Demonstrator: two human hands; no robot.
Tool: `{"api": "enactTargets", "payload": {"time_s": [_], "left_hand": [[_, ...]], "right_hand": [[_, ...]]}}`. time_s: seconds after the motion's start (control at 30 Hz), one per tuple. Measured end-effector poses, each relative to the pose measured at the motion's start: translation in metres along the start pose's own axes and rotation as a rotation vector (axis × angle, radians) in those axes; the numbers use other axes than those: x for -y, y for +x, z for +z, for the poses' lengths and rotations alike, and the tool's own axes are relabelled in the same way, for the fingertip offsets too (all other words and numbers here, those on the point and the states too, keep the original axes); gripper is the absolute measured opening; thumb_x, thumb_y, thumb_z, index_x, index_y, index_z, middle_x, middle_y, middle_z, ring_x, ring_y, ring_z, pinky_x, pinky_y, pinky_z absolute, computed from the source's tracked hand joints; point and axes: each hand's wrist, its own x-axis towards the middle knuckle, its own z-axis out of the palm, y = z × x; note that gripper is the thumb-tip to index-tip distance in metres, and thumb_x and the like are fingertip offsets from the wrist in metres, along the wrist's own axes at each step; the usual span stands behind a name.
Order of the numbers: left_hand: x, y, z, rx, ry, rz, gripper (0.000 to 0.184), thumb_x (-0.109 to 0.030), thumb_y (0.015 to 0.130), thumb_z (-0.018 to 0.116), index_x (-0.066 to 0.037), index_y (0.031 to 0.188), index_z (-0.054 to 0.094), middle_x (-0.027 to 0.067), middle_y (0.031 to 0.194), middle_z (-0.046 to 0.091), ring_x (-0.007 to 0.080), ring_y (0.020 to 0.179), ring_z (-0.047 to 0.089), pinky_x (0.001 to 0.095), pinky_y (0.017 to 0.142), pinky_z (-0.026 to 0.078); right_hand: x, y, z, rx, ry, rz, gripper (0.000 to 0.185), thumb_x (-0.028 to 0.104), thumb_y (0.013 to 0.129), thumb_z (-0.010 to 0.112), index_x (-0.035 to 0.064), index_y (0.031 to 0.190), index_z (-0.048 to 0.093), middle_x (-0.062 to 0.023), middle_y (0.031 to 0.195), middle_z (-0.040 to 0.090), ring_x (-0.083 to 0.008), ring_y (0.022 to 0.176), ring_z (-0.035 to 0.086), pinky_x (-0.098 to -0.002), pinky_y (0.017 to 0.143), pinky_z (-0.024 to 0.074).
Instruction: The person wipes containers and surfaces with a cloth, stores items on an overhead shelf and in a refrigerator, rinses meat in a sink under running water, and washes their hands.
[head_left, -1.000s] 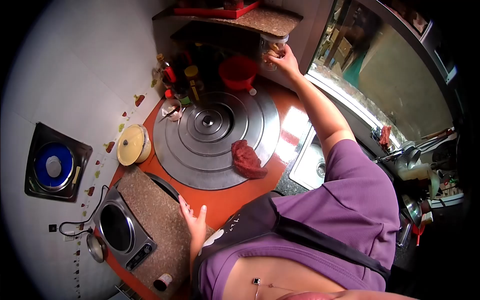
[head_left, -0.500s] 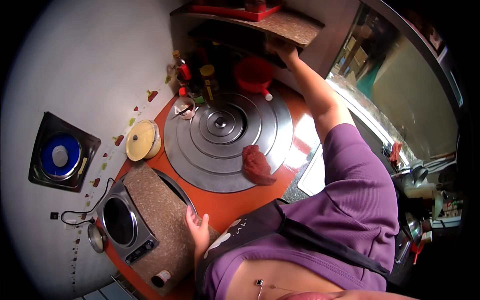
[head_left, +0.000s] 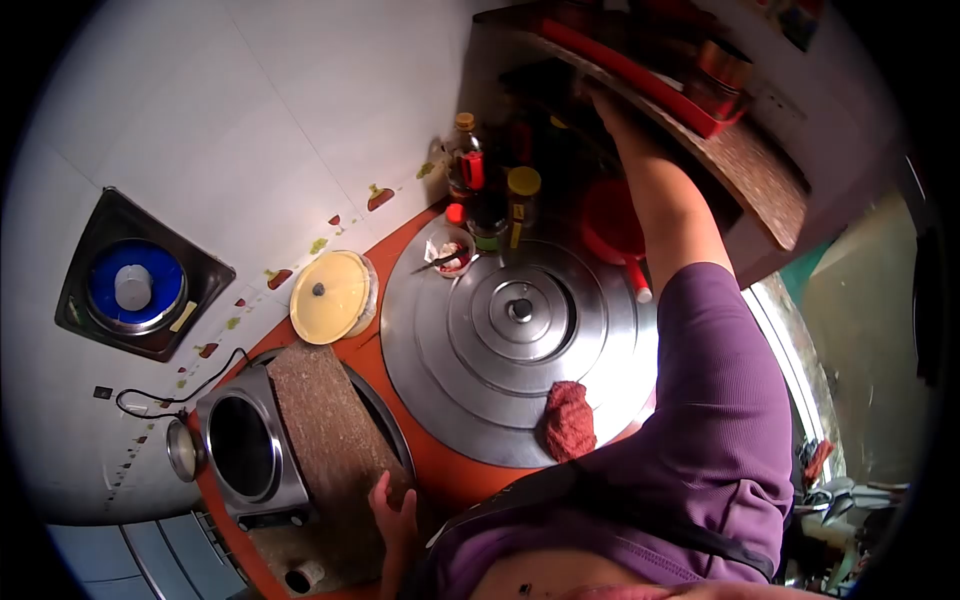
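My right arm stretches up beneath the brown shelf [head_left: 757,185], and my right hand [head_left: 596,97] is in dark shadow there, its fingers hidden. Whether it holds anything cannot be made out. My left hand [head_left: 394,515] hangs low beside a brown speckled board [head_left: 325,420], fingers apart and nothing in them. A red saucepan [head_left: 612,225] stands below my right forearm. Close by are a bottle with a yellow cap [head_left: 466,150] and a yellow-lidded jar [head_left: 523,182]. On the round metal cover [head_left: 430,400] lies a crumpled red cloth [head_left: 570,420].
An induction cooker [head_left: 245,450] sits left of the board. A cream lidded pot [head_left: 330,297] and a small plastic cup [head_left: 449,250] are near the wall. The shelf carries a red tray [head_left: 640,78]. A fan [head_left: 132,288] is set in the wall; a window is at right.
My view has swung, so the counter sits lower and more of the shelf top shows. My right hand reaches deeper under the shelf. My left hand stays near the board.
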Motion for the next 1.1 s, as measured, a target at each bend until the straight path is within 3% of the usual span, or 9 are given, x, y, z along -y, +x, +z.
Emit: {"api": "enactTargets", "payload": {"time_s": [0.2, 0.37, 0.53, 0.63, 0.67, 0.83, 0.9, 1.0, 1.1], "left_hand": [[-0.009, 0.031, 0.019, 0.013, -0.066, -0.045, 0.055, -0.007, 0.083, 0.070, -0.005, 0.135, 0.051, 0.0114, 0.129, 0.046, 0.0228, 0.114, 0.048, 0.0345, 0.097, 0.041], [-0.034, 0.040, 0.023, -0.001, -0.071, -0.050, 0.054, -0.005, 0.083, 0.069, -0.006, 0.134, 0.051, 0.0112, 0.131, 0.047, 0.0215, 0.116, 0.048, 0.0340, 0.096, 0.042], [-0.035, 0.042, 0.017, 0.032, -0.039, 0.001, 0.051, -0.003, 0.086, 0.066, -0.007, 0.135, 0.051, 0.0111, 0.133, 0.046, 0.0220, 0.121, 0.047, 0.0333, 0.099, 0.041], [-0.038, 0.043, 0.013, 0.018, -0.070, 0.050, 0.050, -0.003, 0.088, 0.065, -0.007, 0.136, 0.051, 0.0110, 0.134, 0.046, 0.0217, 0.122, 0.047, 0.0329, 0.099, 0.041], [-0.037, 0.043, 0.012, 0.013, -0.058, 0.040, 0.050, -0.003, 0.088, 0.065, -0.007, 0.136, 0.051, 0.0110, 0.134, 0.046, 0.0217, 0.122, 0.047, 0.0329, 0.099, 0.041], [-0.034, 0.033, 0.008, 0.079, -0.084, 0.082, 0.048, 0.001, 0.090, 0.062, -0.005, 0.136, 0.051, 0.0079, 0.136, 0.044, 0.0160, 0.116, 0.049, 0.0292, 0.095, 0.044], [-0.033, 0.030, 0.008, 0.070, -0.079, 0.095, 0.046, 0.001, 0.090, 0.062, -0.005, 0.135, 0.052, 0.0080, 0.136, 0.044, 0.0157, 0.116, 0.049, 0.0286, 0.095, 0.044], [-0.032, 0.023, 0.005, 0.041, -0.064, 0.105, 0.045, -0.001, 0.089, 0.064, -0.006, 0.132, 0.054, 0.0097, 0.135, 0.045, 0.0182, 0.117, 0.050, 0.0304, 0.095, 0.044], [-0.033, 0.016, 0.002, 0.021, -0.081, 0.091, 0.044, -0.003, 0.087, 0.065, -0.007, 0.130, 0.057, 0.0113, 0.135, 0.046, 0.0210, 0.118, 0.050, 0.0322, 0.096, 0.044]], "right_hand": [[-0.039, 0.071, 0.032, -0.001, 0.000, 0.075, 0.032, 0.035, 0.090, 0.068, 0.0130, 0.113, 0.062, -0.0016, 0.101, 0.065, -0.0154, 0.088, 0.060, -0.0347, 0.076, 0.0484], [-0.115, 0.144, 0.034, -0.062, 0.652, 0.498, 0.036, 0.037, 0.093, 0.065, 0.0145, 0.120, 0.059, -0.0009, 0.112, 0.064, -0.0172, 0.097, 0.058, -0.0375, 0.081, 0.0495], [-0.028, 0.059, 0.051, -0.099, 0.097, 0.048, 0.044, 0.026, 0.093, 0.064, 0.0101, 0.131, 0.049, -0.0051, 0.121, 0.058, -0.0198, 0.104, 0.057, -0.0390, 0.088, 0.0477], [0.023, -0.036, 0.077, -0.070, 0.132, -0.118, 0.050, 0.019, 0.093, 0.063, 0.0074, 0.138, 0.043, -0.0077, 0.127, 0.054, -0.0214, 0.108, 0.056, -0.0399, 0.092, 0.0467], [0.013, -0.069, 0.086, -0.037, 0.152, -0.251, 0.035, 0.017, 0.095, 0.063, 0.0051, 0.127, 0.054, -0.0043, 0.113, 0.062, -0.0178, 0.096, 0.060, -0.0333, 0.085, 0.0497], [-0.013, -0.245, 0.110, 0.412, 0.159, 0.165, 0.024, 0.004, 0.091, 0.060, 0.0049, 0.115, 0.060, 0.0007, 0.096, 0.062, -0.0104, 0.092, 0.059, -0.0252, 0.086, 0.0479], [-0.054, -0.285, 0.128, 0.426, 0.031, 0.190, 0.041, 0.010, 0.083, 0.071, 0.0067, 0.122, 0.058, -0.0078, 0.110, 0.060, -0.0188, 0.105, 0.059, -0.0318, 0.093, 0.0476], [-0.029, -0.286, 0.151, 0.153, -0.509, -0.235, 0.074, 0.021, 0.074, 0.080, 0.0117, 0.139, 0.044, -0.0171, 0.136, 0.046, -0.0374, 0.127, 0.043, -0.0461, 0.106, 0.0370], [0.004, -0.254, 0.171, 0.164, -0.745, -0.085, 0.088, 0.033, 0.071, 0.082, 0.0139, 0.145, 0.038, -0.0144, 0.138, 0.048, -0.0354, 0.128, 0.042, -0.0518, 0.109, 0.0303]]}}
